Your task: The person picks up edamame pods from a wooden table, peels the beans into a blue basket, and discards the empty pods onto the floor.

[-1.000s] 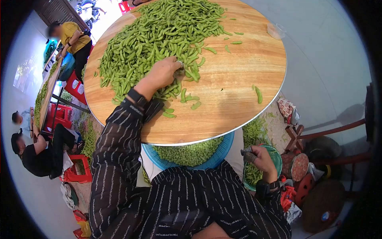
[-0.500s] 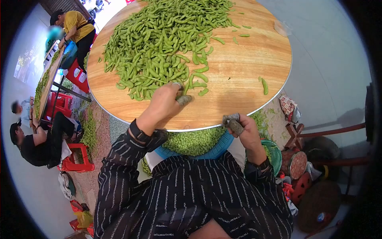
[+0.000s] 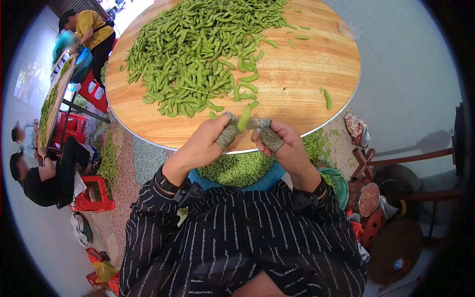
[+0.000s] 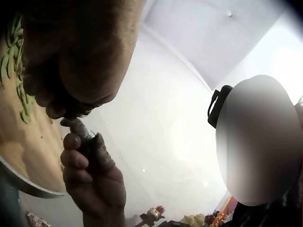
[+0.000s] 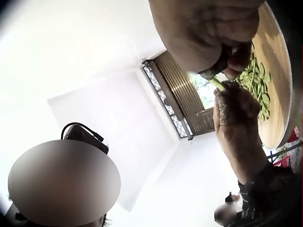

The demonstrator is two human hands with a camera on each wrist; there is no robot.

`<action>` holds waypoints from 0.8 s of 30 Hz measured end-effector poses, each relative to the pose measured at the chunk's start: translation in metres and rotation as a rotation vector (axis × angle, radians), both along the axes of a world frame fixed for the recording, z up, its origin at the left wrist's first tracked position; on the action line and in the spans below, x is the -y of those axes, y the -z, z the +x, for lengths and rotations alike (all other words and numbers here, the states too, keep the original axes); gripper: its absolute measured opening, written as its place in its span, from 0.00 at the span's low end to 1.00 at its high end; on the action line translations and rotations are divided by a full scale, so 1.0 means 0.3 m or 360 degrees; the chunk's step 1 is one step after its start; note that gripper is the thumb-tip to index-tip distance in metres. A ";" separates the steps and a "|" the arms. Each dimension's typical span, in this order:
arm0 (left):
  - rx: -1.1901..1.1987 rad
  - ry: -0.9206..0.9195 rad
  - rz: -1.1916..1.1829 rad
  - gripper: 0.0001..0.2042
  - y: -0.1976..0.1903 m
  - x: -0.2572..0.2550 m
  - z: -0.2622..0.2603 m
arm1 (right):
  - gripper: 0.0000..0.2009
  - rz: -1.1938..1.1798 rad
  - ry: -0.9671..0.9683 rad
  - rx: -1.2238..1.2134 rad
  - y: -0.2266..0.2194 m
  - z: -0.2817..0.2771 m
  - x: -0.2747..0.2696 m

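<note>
Over the near edge of the round wooden table [image 3: 297, 94], both hands meet at one green soybean pod [image 3: 243, 121]. My left hand [image 3: 200, 144] pinches the pod between its thumb and forefinger, which wear rough grey wraps. From the other side, my right hand [image 3: 293, 152] has its wrapped fingertips at the pod, with its other fingers curled in. In the right wrist view, the pod [image 5: 218, 84] spans the gap between the two hands' fingertips. A large heap of soybean pods [image 3: 188, 54] lies beyond the hands. Below the table edge sits a blue basin [image 3: 269, 179] of shelled beans [image 3: 236, 171].
Stray pods, one of them a single pod [image 3: 328, 99], lie on the table's right side. A clear plastic cup [image 3: 349, 30] stands at the far right rim. A green basket [image 3: 339, 183] is on the floor at right. People sit at another table [image 3: 55, 104] on the left.
My left hand has drawn back from the heap's near edge with a pod. The right hand rose from beside the green basket to meet it over the table edge.
</note>
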State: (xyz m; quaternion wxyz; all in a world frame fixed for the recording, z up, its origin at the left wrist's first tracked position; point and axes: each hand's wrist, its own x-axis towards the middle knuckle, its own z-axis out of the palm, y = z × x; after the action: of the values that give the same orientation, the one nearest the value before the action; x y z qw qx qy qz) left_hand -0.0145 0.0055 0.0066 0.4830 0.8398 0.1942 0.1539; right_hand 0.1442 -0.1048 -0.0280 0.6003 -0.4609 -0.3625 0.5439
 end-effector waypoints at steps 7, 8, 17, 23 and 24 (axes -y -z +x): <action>0.0059 0.0239 0.0259 0.10 0.034 0.016 -0.035 | 0.06 0.0031 -0.0142 0.0059 -0.045 -0.024 0.010; 0.0062 0.0239 0.0255 0.10 0.033 0.015 -0.038 | 0.06 0.0029 -0.0155 0.0073 -0.047 -0.024 0.015; 0.0010 0.0341 0.0213 0.14 0.044 0.014 -0.039 | 0.04 0.0074 -0.0120 0.0043 -0.015 -0.028 0.010; -0.0258 0.0007 0.0531 0.12 0.050 0.076 -0.025 | 0.04 0.0072 0.0030 0.0060 0.007 -0.031 0.007; -0.0316 -0.0050 0.0792 0.12 0.056 0.089 -0.020 | 0.04 0.0067 0.0030 0.0056 0.007 -0.033 0.008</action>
State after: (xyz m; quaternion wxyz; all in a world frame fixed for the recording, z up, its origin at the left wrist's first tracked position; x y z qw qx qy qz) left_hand -0.0205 -0.0211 -0.0102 0.2379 0.9406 0.2098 0.1212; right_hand 0.1342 -0.1074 -0.0301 0.6084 -0.4611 -0.3801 0.5223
